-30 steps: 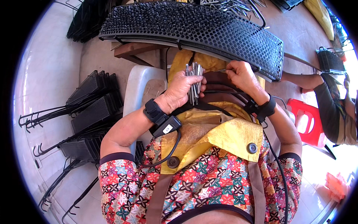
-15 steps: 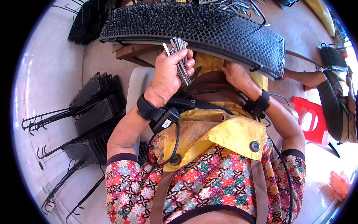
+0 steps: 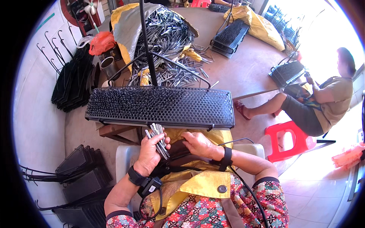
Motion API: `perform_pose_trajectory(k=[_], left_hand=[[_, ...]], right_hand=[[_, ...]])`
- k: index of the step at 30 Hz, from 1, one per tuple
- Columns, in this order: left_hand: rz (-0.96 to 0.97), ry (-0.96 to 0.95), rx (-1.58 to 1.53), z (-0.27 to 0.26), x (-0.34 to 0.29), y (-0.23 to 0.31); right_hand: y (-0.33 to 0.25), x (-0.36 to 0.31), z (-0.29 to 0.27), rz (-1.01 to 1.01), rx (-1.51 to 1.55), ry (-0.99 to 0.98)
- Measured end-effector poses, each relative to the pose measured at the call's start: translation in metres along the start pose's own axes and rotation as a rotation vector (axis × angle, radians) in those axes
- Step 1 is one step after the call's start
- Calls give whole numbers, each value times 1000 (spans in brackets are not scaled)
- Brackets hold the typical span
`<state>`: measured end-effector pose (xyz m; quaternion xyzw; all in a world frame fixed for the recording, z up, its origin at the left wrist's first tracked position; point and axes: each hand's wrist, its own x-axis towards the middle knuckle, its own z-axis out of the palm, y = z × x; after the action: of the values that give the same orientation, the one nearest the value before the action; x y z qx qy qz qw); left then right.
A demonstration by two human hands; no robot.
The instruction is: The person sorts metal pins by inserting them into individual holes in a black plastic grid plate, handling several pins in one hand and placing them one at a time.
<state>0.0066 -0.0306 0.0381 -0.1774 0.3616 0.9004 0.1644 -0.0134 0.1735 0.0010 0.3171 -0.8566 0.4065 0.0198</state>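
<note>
- Left hand (image 3: 149,152): closed around a bundle of metal strips (image 3: 156,139), on the near side of the perforated tray.
- Right hand (image 3: 199,144): just right of the bundle, fingers curled; impossible to tell whether empty or gripping.
- Black perforated tray (image 3: 205,104): beyond both hands, dark pieces across the left part, bare holes toward the right.
- Loose heap of strips (image 3: 167,32): far side, on the table (image 3: 253,70).

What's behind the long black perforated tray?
Behind the tray, an open sack holds a heap of metal strips; others lie loose on the table. Covered: the sack's bottom, and most of what lies underneath the tray.
</note>
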Motion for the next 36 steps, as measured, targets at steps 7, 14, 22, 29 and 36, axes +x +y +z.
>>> perform_pose_trajectory(k=[7, 14, 22, 29, 36], left_hand=[[-23, 13, 117, 1, 5, -5], [-4, 6, 86, -13, 8, -10], [-15, 36, 91, -13, 7, -11], [-18, 31, 124, -10, 5, -10], [6, 1, 107, -9, 4, -8]], right_hand=[[-34, 50, -45, 398, 447, 302], [-28, 81, -37, 125, 246, 506], [-13, 99, -18, -165, -28, 506], [-12, 114, -12, -322, -279, 240], [-31, 100, -12, -103, -273, 132]])
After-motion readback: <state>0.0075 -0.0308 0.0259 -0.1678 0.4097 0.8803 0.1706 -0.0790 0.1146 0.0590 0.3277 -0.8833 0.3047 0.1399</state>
